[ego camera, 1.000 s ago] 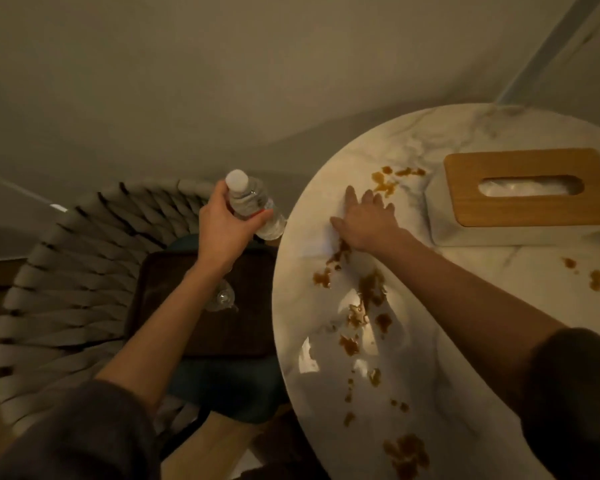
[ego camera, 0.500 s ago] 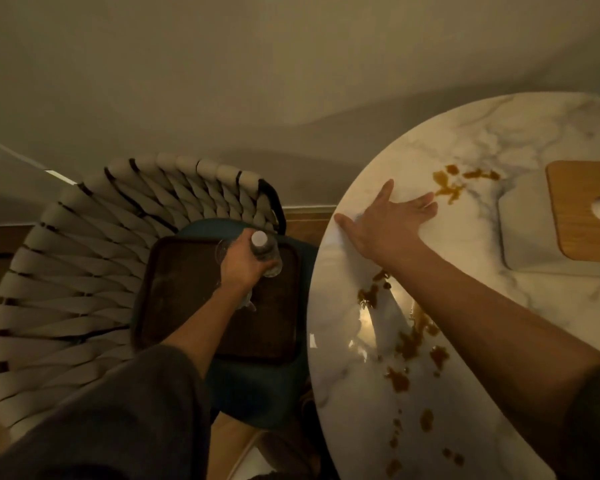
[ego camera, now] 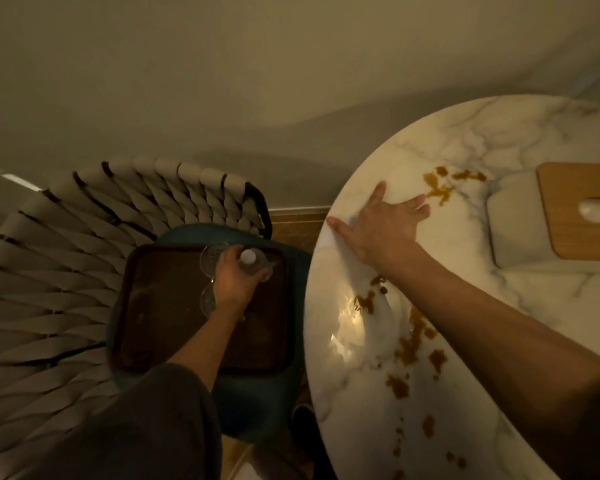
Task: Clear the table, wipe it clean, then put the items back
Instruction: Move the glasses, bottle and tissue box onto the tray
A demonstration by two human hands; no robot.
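water bottle: 1 | glasses: 2 | tray: 1 | chair: 1 | cushion: 1 | tissue box: 1 | tabletop: 1 | hands: 2, left hand, right hand | brown stains: many, too scattered to count

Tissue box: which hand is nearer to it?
Right. The right hand lies flat on the table, apart from but near the tissue box; the left hand is off the table, gripping the water bottle over the tray.

Dark grey sleeves pushed up both forearms.
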